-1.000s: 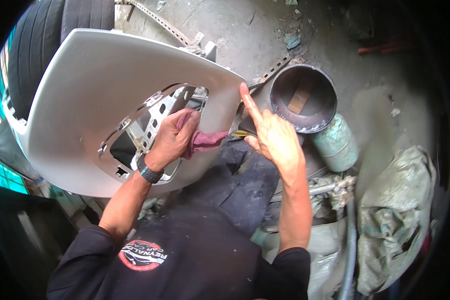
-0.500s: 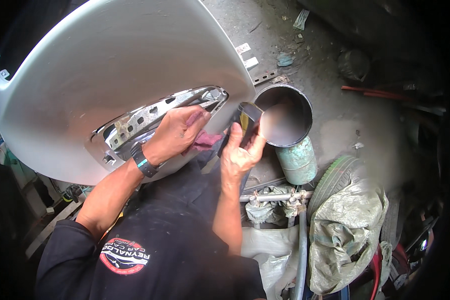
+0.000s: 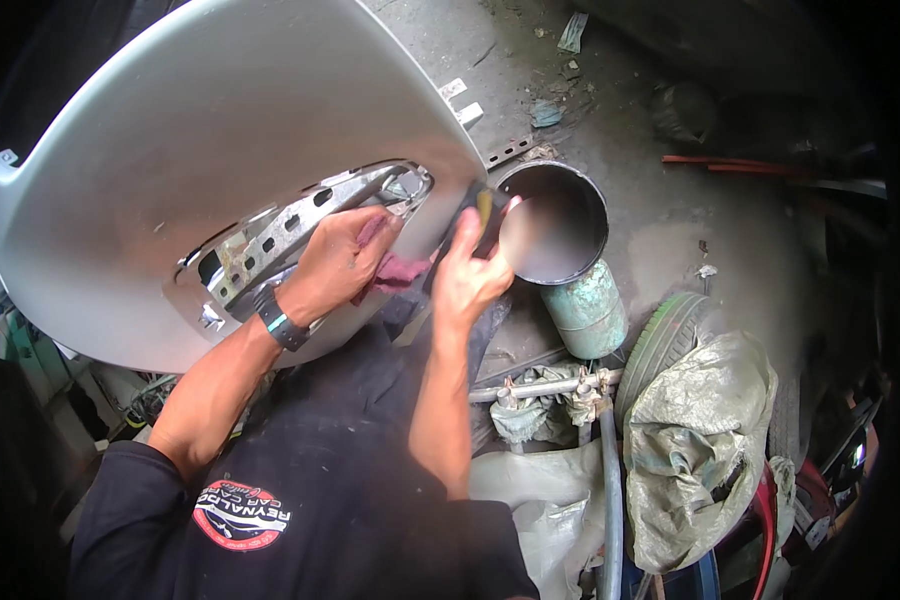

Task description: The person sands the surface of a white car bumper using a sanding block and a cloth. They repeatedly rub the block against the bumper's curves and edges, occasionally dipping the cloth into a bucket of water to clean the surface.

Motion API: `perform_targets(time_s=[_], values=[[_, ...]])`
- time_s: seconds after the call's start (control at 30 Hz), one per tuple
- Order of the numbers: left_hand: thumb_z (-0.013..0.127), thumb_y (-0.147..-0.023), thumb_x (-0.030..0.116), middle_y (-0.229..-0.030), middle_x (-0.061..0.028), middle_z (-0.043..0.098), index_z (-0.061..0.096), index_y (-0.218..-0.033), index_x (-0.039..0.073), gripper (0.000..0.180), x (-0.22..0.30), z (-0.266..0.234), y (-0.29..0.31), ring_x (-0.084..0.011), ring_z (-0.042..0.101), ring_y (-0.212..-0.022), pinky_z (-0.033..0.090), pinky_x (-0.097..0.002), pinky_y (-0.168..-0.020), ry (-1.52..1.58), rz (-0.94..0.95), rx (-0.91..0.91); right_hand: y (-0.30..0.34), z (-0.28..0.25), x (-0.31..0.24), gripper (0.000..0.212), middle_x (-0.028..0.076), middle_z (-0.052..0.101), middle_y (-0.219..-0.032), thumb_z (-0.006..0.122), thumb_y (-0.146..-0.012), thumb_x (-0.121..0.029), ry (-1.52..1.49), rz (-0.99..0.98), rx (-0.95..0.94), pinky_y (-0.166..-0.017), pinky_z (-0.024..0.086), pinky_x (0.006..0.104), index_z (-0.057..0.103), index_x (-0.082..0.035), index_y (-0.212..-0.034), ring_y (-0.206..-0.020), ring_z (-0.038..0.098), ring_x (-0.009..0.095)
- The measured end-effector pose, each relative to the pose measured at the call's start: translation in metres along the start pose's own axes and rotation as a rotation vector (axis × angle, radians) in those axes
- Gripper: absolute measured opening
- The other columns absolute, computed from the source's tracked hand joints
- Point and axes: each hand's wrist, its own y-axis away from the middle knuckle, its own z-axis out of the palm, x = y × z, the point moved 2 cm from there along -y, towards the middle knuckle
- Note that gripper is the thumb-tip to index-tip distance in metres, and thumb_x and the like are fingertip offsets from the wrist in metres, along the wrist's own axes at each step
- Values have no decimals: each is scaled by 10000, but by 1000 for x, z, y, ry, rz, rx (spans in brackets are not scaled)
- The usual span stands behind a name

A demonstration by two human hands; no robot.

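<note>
A large silver-grey car body panel (image 3: 250, 100), curved like a bumper, takes up the upper left. Its long opening shows a perforated metal bar (image 3: 280, 235). My left hand (image 3: 340, 262) is closed on a crumpled maroon rag (image 3: 406, 272), close by the opening. My right hand (image 3: 465, 283) grips a dark folded sheet that looks like sandpaper (image 3: 483, 205), with a yellowish patch on it. That sheet lies at the panel's right end; full contact is hard to make out. Some right fingers are hidden behind it.
Right of my right hand stands a dark round bucket (image 3: 597, 190), its inside blurred, above a worn green cylinder (image 3: 586, 318). Nearer are metal pipes (image 3: 610, 480), a tyre (image 3: 660, 335) and a crumpled plastic sack (image 3: 695, 440). Red strips (image 3: 735, 166) lie at the far right.
My right hand has tilted the dark sheet and brought it closer to the panel's right end. My left hand keeps the rag near the opening. The whole view has shifted slightly.
</note>
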Motion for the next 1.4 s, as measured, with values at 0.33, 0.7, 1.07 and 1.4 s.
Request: perform_targets(time_s=[0.33,0.7,1.07,1.4], values=[[533,-1063,264,-561,-6,512,595,-859,2,338,-1,0,2,-96,527,-409,403,-279,-415,-75,71,17,9,-5,-16,533,295,620,-1244,707,-938,-184,12,31,-22,-1003,462,484,528,59,-1378,-1134,608,436],[523,-1072,282,-573,17,508,595,-874,14,341,12,1,5,-74,516,-417,392,-259,-403,-2,-54,-22,-23,2,7,540,266,643,-1182,736,-908,-142,139,13,32,-959,489,472,543,48,-1375,-1095,629,416],[528,-1073,294,-583,25,505,594,-875,20,345,17,0,8,-59,500,-446,385,-255,-431,10,-122,-51,-4,-5,-12,521,278,626,-1215,702,-933,-167,16,57,-17,-977,477,476,531,34,-1382,-1132,610,421],[522,-1075,305,-576,25,515,603,-907,25,337,6,0,8,-71,519,-419,385,-250,-392,27,-92,-46,2,-6,-18,515,287,619,-1246,692,-938,-168,-39,111,-43,-1023,459,480,530,62,-1369,-1183,600,417]])
